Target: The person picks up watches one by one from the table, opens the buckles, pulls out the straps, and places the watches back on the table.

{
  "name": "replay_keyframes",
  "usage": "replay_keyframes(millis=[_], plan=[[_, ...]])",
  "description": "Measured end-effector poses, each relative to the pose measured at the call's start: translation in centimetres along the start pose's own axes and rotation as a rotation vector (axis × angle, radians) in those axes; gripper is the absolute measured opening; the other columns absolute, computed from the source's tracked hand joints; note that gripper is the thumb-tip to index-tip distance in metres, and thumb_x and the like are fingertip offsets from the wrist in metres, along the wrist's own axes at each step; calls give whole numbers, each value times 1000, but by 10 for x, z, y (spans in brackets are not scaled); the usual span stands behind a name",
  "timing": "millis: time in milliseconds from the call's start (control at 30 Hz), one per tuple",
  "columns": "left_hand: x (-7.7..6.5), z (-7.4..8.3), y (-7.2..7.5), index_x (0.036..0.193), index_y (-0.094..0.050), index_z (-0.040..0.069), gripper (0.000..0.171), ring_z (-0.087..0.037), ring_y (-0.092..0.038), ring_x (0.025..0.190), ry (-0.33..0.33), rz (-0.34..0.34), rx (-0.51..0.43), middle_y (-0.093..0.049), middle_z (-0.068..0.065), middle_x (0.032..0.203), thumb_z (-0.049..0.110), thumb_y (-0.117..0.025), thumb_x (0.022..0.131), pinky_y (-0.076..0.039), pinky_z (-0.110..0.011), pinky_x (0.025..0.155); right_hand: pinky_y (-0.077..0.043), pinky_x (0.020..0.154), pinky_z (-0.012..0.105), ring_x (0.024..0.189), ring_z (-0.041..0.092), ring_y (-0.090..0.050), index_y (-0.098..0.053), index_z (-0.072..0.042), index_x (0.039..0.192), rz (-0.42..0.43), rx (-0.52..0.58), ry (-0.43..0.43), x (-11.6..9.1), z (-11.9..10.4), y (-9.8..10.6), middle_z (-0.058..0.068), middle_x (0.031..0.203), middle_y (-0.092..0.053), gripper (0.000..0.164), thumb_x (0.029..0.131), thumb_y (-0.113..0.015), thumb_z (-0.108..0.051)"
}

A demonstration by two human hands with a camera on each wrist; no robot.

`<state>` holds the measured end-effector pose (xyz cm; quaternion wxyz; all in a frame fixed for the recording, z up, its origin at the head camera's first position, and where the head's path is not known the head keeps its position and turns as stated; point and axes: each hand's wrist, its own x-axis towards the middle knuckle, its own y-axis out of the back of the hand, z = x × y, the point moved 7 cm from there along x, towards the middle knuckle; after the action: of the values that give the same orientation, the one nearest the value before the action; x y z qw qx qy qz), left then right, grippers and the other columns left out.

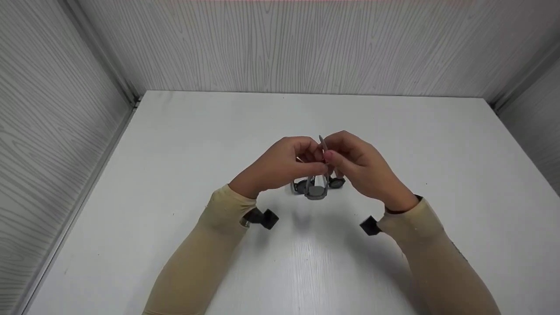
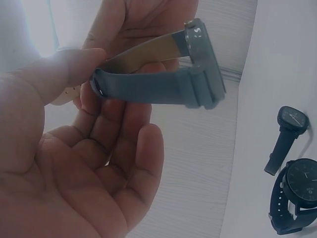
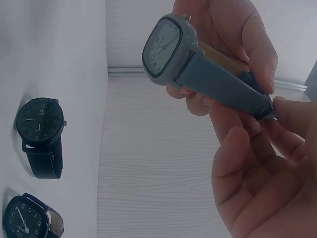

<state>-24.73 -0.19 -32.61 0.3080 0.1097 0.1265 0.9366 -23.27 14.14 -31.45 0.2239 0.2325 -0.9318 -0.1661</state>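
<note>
A grey wristwatch [image 1: 316, 191] with a squarish case hangs between both hands, its strap bent into a loop and its dial plain in the right wrist view. My left hand [image 1: 291, 162] pinches the strap near the buckle end, thumb against fingers. From the other side my right hand [image 1: 363, 168] pinches the strap's end, part of which stands up above the fingertips. In the left wrist view the strap [image 2: 143, 88] shows a tan lining. Fingers hide much of the buckle.
Beyond the held watch, a black round watch [image 3: 40, 121] and a black squarish watch [image 3: 25, 218] lie on the white table [image 1: 210, 118]. Wood-grain panels [image 1: 271, 48] stand along the back and both sides. A small black block [image 1: 371, 225] sits at the right wrist.
</note>
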Motion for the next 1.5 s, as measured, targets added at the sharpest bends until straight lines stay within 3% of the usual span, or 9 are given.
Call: replay_keyframes(millis=[533, 800, 1067, 1300, 1500], plan=[[-1, 0, 1, 97, -70, 10, 14, -15, -62, 88, -24, 6, 6, -67, -1, 90, 24, -71, 97, -54, -30, 80, -47, 63, 26, 75, 19, -59, -62, -2, 117, 1, 9, 11, 0, -2, 0, 6, 98, -64, 14, 105, -58, -8], [0, -1, 1, 99, -70, 4, 16, -24, -65, 95, -50, -5, -20, -68, -2, 92, 19, -66, 102, -58, -39, 90, -49, 64, 26, 78, 28, -61, -63, -3, 117, 9, 15, -30, 1, 1, 0, 6, 96, -65, 15, 105, -60, -11], [1, -1, 2, 98, -71, 9, 13, -14, -64, 91, -24, 11, -9, -70, -4, 91, 20, -65, 100, -56, -34, 88, -48, 63, 26, 77, 25, -59, -63, -2, 117, 10, 21, -27, 1, 2, 1, 6, 97, -65, 15, 104, -61, -9], [1, -1, 1, 97, -69, 8, 12, -17, -66, 92, 0, 21, -44, -69, -3, 92, 18, -64, 100, -57, -41, 91, -48, 63, 27, 76, 23, -60, -64, -4, 117, 13, 19, -21, 0, 2, 2, 6, 96, -65, 14, 104, -62, -10], [0, -2, -1, 107, -69, 6, 15, -20, -66, 94, 20, -11, -68, -70, -5, 99, 18, -61, 102, -55, -32, 85, -51, 64, 29, 78, 26, -63, -63, -4, 120, 12, 0, -43, 0, 6, 3, 6, 98, -67, 17, 105, -61, -12]])
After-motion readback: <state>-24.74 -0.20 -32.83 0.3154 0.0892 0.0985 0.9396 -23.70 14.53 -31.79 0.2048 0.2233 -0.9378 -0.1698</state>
